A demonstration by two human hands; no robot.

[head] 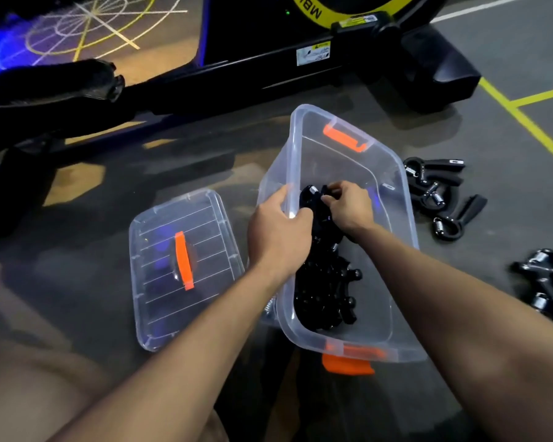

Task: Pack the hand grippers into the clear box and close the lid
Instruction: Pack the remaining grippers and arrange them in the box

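Hand gripper [313, 199] in right hand [348, 207] over clear box [393, 193].

Left grip [280, 228] curled, thumb out; right grip [348, 207] pinching.

A: clear box [396, 237] is smooth see-through plastic with glossy orange latches [345, 137], same for the lid [160, 307].

B: yep, and the hand grippers [441, 193] are matt black with shiny metal springs. Floor [492, 59] looks matt.

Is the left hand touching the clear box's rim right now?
Touching. The head view shows the left hand gripping the clear box at its left rim, thumb outside the wall and fingers curled over inside.
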